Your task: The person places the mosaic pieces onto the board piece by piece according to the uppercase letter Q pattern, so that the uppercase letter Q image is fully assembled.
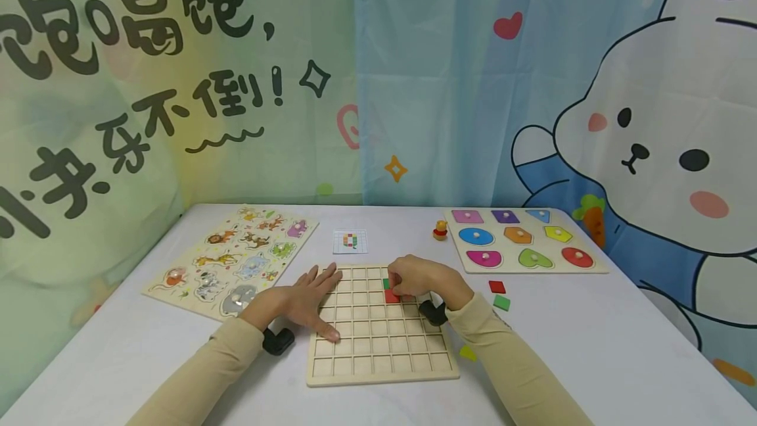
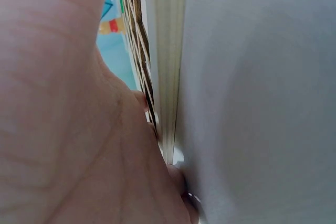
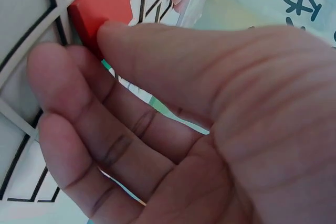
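Note:
A pale wooden grid board lies in front of me. My left hand rests spread along its left edge, fingers toward the top and thumb over the lower squares. In the left wrist view the palm is beside the board's side edge. Over the upper right squares, my right hand pinches a red square tile between thumb and fingers. In the right wrist view the tile is tilted against the grid lines. Just above it in the head view, a green tile shows partly behind the fingers.
Right of the board lie a red tile, a green tile and a yellow tile. A pattern card is behind it. An animal puzzle stands left, a shape puzzle and small toy figure right.

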### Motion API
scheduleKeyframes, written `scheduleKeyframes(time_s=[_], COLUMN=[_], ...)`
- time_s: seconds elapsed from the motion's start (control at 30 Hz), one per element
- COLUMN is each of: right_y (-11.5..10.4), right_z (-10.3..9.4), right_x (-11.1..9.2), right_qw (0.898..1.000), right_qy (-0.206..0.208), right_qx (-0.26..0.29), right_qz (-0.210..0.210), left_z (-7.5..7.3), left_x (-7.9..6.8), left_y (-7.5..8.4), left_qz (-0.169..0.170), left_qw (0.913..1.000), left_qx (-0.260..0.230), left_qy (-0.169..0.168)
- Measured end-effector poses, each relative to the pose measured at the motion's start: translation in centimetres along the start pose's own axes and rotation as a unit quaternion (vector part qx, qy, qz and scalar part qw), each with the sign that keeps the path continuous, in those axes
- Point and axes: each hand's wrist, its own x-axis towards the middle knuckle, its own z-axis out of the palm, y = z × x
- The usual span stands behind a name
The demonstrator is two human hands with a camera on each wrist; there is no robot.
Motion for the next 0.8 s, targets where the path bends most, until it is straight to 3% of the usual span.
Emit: scheduleKeyframes(time_s=[0.8], right_y=[-0.28], right_z=[0.27], right_x=[-0.13], right_qw=[1.000], right_qy=[0.003], right_qx=[0.012], right_qz=[0.008], left_z=[-0.11], left_x=[-0.19], left_y=[0.07], left_qz=[0.001], left_qw=[1.0000], left_qx=[0.000], left_qy=[-0.004])
